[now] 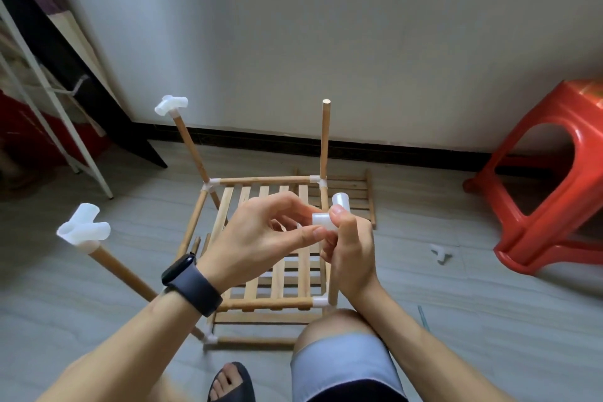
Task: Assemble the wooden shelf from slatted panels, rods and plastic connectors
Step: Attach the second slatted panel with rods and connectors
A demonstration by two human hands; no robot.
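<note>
Both hands (261,232) (350,254) pinch one white connector (329,215) — above the slatted shelf (280,274).

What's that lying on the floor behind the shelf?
Another slatted panel lies flat behind the shelf, near the wall. The left hand, the right hand and the white connector they hold cover its near part, so not all of it shows.

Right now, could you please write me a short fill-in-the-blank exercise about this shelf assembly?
The left hand and right hand together pinch one white plastic ____.
The watch sits on the ____ wrist.
The stool by the wall is ____.
The far right rod is uncapped; the far ____ rod is capped.
Missing words: connector; left; red; left.
</note>
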